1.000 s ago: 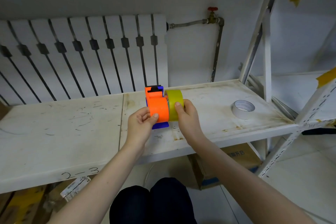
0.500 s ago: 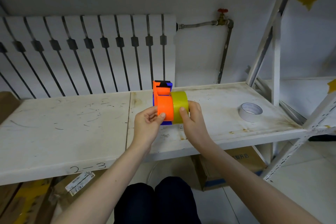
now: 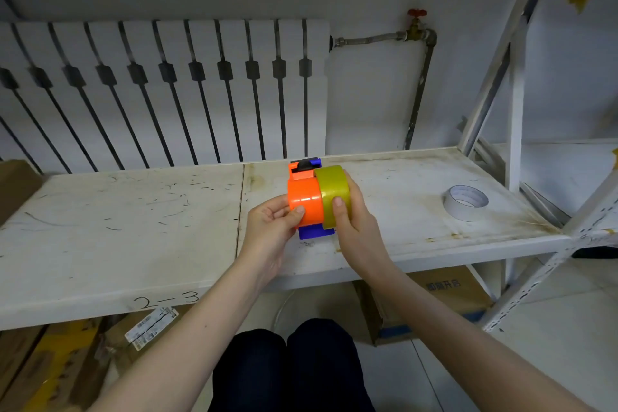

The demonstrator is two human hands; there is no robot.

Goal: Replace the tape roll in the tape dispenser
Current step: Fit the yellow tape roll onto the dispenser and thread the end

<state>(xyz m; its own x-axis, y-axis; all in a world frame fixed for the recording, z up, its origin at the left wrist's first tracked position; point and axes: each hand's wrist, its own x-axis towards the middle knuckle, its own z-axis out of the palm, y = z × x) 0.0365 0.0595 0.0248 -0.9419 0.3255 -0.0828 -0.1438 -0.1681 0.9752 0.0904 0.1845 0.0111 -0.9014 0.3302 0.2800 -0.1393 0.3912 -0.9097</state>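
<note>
Dispenser (image 3: 306,199), orange body on a blue base, is held just above the white shelf (image 3: 133,211), near its front edge. Left hand (image 3: 271,227) grasps the orange housing, thumb on its curved face. Right hand (image 3: 354,221) grasps the yellow roll (image 3: 332,192), thumb on its outer face and fingers behind; the roll sits flush against the right side of the housing. Cannot tell whether it is partly on the hub or only pressed against it, nor whether it is going on or coming off. A white roll (image 3: 466,202) lies flat on the shelf, well apart to the right. Risks, as judged: if the roll is tilted relative to the hub, it likely binds and a harder push or pull twists the dispenser in the left hand's light grip. A sudden release could send either part down past the shelf edge. The black cutter piece (image 3: 306,164) at the top is near the fingers; a slip upward may catch skin. The loose tape end is not visible, so feed direction cannot be checked.
</note>
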